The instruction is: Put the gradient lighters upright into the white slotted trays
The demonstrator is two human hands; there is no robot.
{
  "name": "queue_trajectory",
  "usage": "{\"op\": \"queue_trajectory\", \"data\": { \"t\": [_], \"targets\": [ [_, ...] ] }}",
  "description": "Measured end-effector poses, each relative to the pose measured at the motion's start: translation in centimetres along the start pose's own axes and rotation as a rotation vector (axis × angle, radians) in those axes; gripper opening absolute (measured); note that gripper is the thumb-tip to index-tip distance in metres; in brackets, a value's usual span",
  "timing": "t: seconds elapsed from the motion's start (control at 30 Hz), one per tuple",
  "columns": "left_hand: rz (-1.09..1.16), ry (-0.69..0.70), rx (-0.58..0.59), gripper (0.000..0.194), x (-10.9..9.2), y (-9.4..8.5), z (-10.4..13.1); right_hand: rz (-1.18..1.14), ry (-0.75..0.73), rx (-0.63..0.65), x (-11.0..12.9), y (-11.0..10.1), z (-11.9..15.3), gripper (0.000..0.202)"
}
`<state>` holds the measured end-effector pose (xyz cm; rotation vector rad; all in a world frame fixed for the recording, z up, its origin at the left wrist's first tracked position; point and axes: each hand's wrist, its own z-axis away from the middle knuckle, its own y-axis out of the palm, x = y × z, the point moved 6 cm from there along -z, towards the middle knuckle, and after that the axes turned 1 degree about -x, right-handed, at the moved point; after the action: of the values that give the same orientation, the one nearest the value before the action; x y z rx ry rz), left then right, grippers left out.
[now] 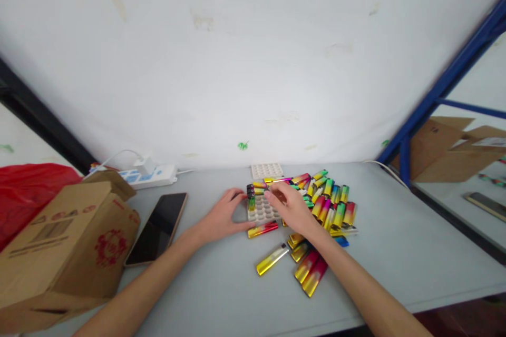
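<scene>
A pale tray with rows of round holes (261, 214) lies on the grey table, with a few lighters (252, 203) at its left and far end. My left hand (226, 215) is at the tray's left side, thumb and fingers apart around its edge, holding nothing. My right hand (288, 204) reaches over the tray's right part, its fingers pinched at the end of a lighter (259, 190). A red and yellow lighter (263, 229) lies just in front of the tray. Many shiny multicoloured lighters (324, 205) are heaped to the right, partly under my right forearm.
A second holed tray (266, 170) lies by the wall. On the left are a phone (158, 229), a cardboard box (67, 247), a power strip (154, 176) and a red bag (31, 195). Beyond a blue frame (435, 89) stands another carton (446, 152).
</scene>
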<state>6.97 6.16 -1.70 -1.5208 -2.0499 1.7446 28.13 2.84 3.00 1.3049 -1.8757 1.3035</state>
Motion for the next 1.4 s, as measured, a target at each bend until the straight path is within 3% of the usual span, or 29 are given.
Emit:
{"op": "queue_trajectory", "data": {
  "t": [0.07,0.17,0.3,0.53,0.7,0.93,1.03,1.23,1.33,1.4],
  "targets": [
    [0.004,0.001,0.001,0.063,0.0,0.1,0.0,0.081,-0.091,-0.044,1.0,-0.1,0.2,0.038],
    [0.01,-0.006,0.008,0.063,-0.1,0.1,0.0,0.099,-0.082,-0.051,1.2,0.2,0.5,0.035],
    [0.018,-0.006,0.003,0.062,-0.3,0.0,0.0,0.098,-0.074,0.01,0.8,1.3,0.7,0.022],
    [0.014,0.008,-0.005,0.064,-0.2,0.2,0.0,0.332,-0.23,0.129,0.8,2.6,1.1,0.017],
    [0.002,0.014,-0.011,0.062,-0.3,0.0,-0.1,0.567,-0.155,0.132,1.6,3.3,0.8,0.024],
    [-0.001,0.007,0.003,0.063,-0.1,0.0,-0.2,0.603,-0.246,0.241,1.9,3.1,0.3,0.02],
    [-0.015,0.003,-0.009,0.063,0.1,0.0,-0.2,0.622,-0.227,0.274,1.5,2.8,0.3,0.023],
    [0.004,0.018,0.007,0.057,-0.1,-0.1,-0.3,0.677,-0.161,0.321,1.8,4.5,0.7,0.028],
    [-0.011,0.012,0.004,0.057,0.1,0.0,-0.3,0.68,-0.124,0.285,1.8,3.4,0.3,0.04],
    [-0.033,-0.001,-0.004,0.062,0.3,0.0,-0.3,0.711,-0.066,0.199,1.2,1.0,-0.3,0.045]
  ]
}}
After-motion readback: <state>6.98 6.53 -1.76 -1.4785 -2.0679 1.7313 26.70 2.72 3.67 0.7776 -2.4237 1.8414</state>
